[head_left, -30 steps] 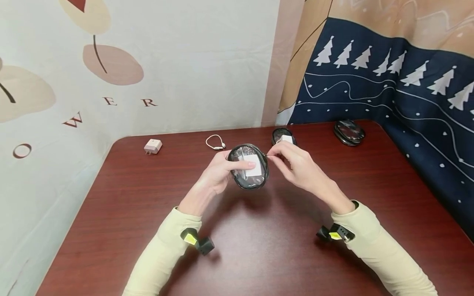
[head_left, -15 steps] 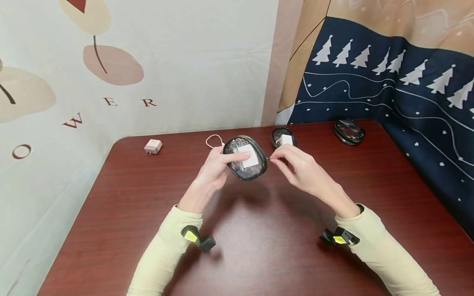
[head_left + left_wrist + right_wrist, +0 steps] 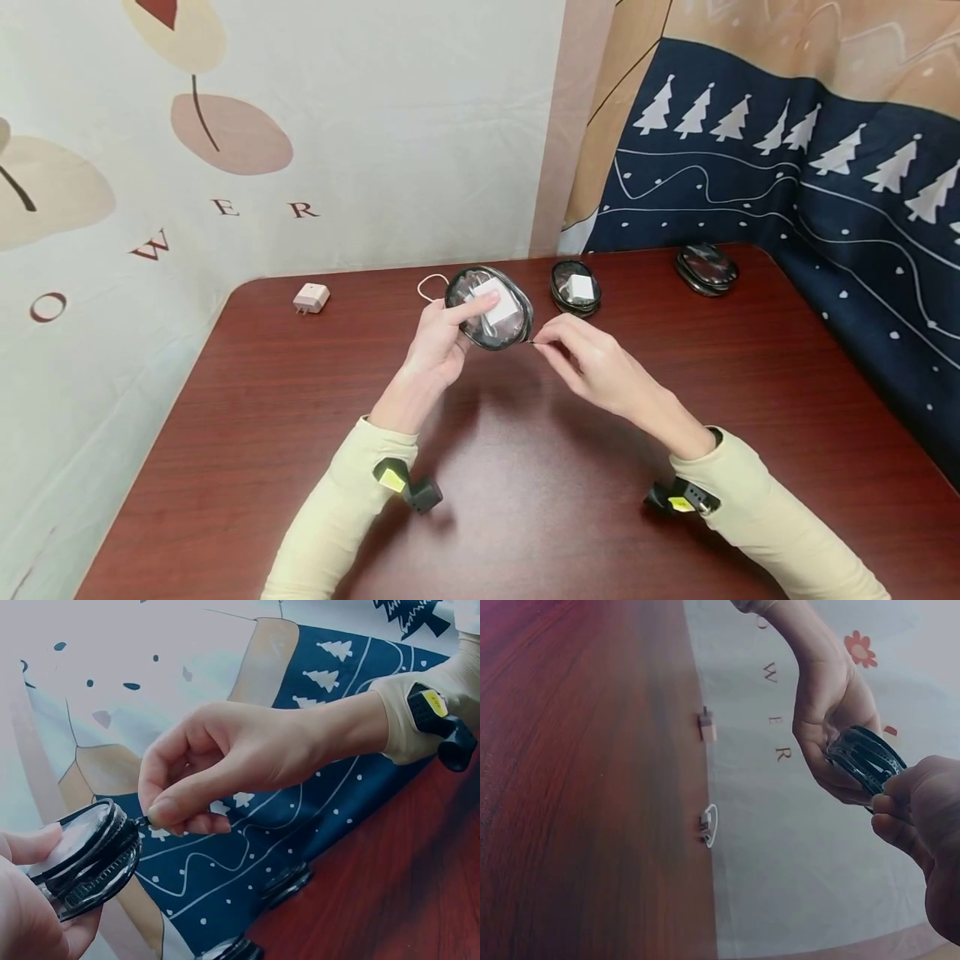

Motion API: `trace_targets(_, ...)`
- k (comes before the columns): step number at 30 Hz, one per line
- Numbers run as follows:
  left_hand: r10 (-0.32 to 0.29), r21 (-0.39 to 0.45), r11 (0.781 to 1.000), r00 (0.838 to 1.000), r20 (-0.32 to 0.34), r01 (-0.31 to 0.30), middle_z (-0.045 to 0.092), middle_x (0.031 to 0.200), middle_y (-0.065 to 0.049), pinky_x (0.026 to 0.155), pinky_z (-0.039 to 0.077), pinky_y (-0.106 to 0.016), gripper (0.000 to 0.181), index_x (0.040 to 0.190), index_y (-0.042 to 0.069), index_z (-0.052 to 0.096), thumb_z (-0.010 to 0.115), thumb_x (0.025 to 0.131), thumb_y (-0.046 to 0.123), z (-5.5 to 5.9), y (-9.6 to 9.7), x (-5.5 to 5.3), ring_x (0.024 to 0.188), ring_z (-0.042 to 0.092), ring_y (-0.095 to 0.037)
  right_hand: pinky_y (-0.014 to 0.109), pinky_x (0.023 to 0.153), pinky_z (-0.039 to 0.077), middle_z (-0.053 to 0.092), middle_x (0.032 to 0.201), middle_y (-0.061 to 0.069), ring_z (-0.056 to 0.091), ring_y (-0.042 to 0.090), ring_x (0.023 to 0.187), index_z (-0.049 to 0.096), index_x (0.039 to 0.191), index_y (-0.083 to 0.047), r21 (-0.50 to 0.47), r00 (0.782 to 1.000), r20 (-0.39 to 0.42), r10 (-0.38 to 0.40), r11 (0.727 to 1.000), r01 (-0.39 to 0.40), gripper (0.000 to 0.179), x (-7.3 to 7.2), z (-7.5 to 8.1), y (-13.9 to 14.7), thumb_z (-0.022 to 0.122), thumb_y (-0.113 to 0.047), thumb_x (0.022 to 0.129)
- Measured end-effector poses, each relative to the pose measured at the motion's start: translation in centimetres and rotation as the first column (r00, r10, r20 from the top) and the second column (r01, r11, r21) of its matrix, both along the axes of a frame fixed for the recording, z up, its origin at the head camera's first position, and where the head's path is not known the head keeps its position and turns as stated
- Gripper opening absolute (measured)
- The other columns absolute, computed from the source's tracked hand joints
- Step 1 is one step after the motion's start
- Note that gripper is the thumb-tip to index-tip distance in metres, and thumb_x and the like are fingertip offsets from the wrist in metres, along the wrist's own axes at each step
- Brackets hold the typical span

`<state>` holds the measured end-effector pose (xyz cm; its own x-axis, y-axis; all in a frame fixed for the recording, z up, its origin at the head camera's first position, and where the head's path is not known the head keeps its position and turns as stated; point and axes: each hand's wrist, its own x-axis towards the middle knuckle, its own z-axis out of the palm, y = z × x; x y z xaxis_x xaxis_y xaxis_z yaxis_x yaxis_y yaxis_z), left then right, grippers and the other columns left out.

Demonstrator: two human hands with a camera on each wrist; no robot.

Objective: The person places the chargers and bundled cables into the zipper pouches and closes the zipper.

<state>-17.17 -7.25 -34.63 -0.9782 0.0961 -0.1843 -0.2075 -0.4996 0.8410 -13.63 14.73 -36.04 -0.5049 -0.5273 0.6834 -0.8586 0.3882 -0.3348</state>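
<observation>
My left hand (image 3: 441, 335) grips a small oval zip pouch (image 3: 480, 329) above the table, thumb across its clear top. Through the clear plastic show a white charger block (image 3: 504, 310) and part of a white cable. Black trim and a zipper (image 3: 94, 881) run round the pouch's side, and in the left wrist view the zipper side gapes partly apart. With thumb and forefinger, my right hand (image 3: 592, 367) pinches the zipper pull (image 3: 142, 821) at the pouch's right edge. The left fingers under the pouch are mostly hidden.
On the reddish-brown table (image 3: 225, 467), a white plug adapter (image 3: 311, 297) lies at the back left. A short white cable (image 3: 427, 285) lies partly behind the held pouch. A second pouch with a white block (image 3: 576, 288) and another black-rimmed pouch (image 3: 707, 268) rest along the back.
Both hands keep their hold. The pouch has risen and shifted left in the head view, tilting as it goes. My right hand has drawn the zipper pull down round toward the pouch's lower right.
</observation>
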Motion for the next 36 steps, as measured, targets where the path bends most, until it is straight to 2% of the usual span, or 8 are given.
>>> trace_targets(8,-0.039,0.015,0.999,0.999,0.025,0.038,0.072,0.091,-0.004,0.077,0.058,-0.029,0.019,0.108,0.004,0.064,0.068,0.091,-0.001,-0.2,-0.5,0.1,0.08,0.07,-0.015,0.028,0.077,0.048,0.065,0.098,0.006,0.057,0.017,0.088,0.066,0.104,-0.004,-0.085,0.999,-0.002,-0.039,0.996,0.038,0.021,-0.7,0.3,0.5,0.058,-0.023,0.103)
trace_targets(12,-0.094,-0.034,0.995,0.995,0.024,0.095,0.072,0.088,-0.004,0.074,0.058,-0.028,0.019,0.108,0.002,0.063,0.068,0.09,-0.001,-0.4,-1.0,0.3,0.077,0.07,-0.014,0.023,0.074,0.046,0.065,0.096,0.007,0.056,0.018,0.084,0.066,0.102,-0.003,-0.101,0.998,-0.03,-0.06,0.993,0.057,0.009,-1.3,0.6,0.8,0.069,-0.007,0.095)
trace_targets(14,-0.147,-0.079,0.986,0.989,0.014,0.148,0.071,0.089,-0.005,0.072,0.058,-0.028,0.021,0.111,0.002,0.063,0.068,0.09,0.0,-0.5,-1.3,0.6,0.077,0.07,-0.014,0.018,0.074,0.044,0.065,0.096,0.008,0.056,0.017,0.082,0.066,0.101,-0.003,-0.104,0.996,-0.05,-0.075,0.992,0.07,0.016,-1.6,0.8,1.0,0.072,0.004,0.088)
trace_targets(17,-0.258,-0.161,0.954,0.966,-0.014,0.252,0.071,0.09,-0.005,0.071,0.058,-0.029,0.023,0.111,0.001,0.064,0.068,0.089,0.0,-0.7,-1.7,1.0,0.077,0.07,-0.014,0.017,0.072,0.046,0.065,0.095,0.008,0.057,0.016,0.081,0.066,0.101,-0.002,-0.11,0.994,-0.064,-0.09,0.99,0.083,0.022,-1.9,1.0,1.2,0.073,0.011,0.083)
trace_targets(21,-0.418,-0.248,0.884,0.907,-0.041,0.396,0.071,0.089,-0.007,0.069,0.058,-0.03,0.021,0.107,0.002,0.066,0.068,0.087,-0.003,-1.0,-1.8,1.4,0.076,0.069,-0.016,0.017,0.07,0.045,0.064,0.095,0.008,0.056,0.015,0.081,0.066,0.102,-0.002,-0.093,0.995,-0.054,-0.084,0.993,0.079,0.026,-2.0,1.1,1.1,0.075,0.012,0.081)
trace_targets(23,-0.458,-0.262,0.864,0.888,-0.052,0.43,0.071,0.088,-0.007,0.068,0.058,-0.03,0.02,0.105,0.002,0.067,0.067,0.086,-0.004,-1.1,-1.8,1.6,0.076,0.069,-0.016,0.019,0.069,0.045,0.064,0.095,0.008,0.056,0.017,0.081,0.066,0.102,-0.002,-0.085,0.996,-0.045,-0.083,0.993,0.079,0.027,-1.9,1.1,1.1,0.075,0.012,0.081)
trace_targets(32,-0.358,-0.193,0.921,0.931,-0.075,0.339,0.072,0.086,-0.005,0.07,0.058,-0.028,0.025,0.113,-0.003,0.067,0.064,0.087,-0.005,-0.7,-1.8,1.7,0.076,0.069,-0.013,0.016,0.075,0.045,0.065,0.098,0.008,0.057,0.019,0.083,0.066,0.105,-0.002,-0.06,0.996,-0.032,-0.087,0.995,0.085,0.025,-1.8,1.4,1.3,0.075,0.009,0.083)
trace_targets(36,-0.321,-0.171,0.937,0.944,-0.074,0.305,0.072,0.084,-0.005,0.068,0.057,-0.026,0.027,0.115,-0.004,0.064,0.062,0.089,-0.007,-0.5,-1.9,1.6,0.073,0.069,-0.013,0.027,0.072,0.05,0.065,0.099,0.009,0.057,0.018,0.083,0.066,0.105,-0.001,-0.055,0.996,-0.026,-0.084,0.995,0.082,0.025,-1.7,1.4,1.2,0.075,0.008,0.083)
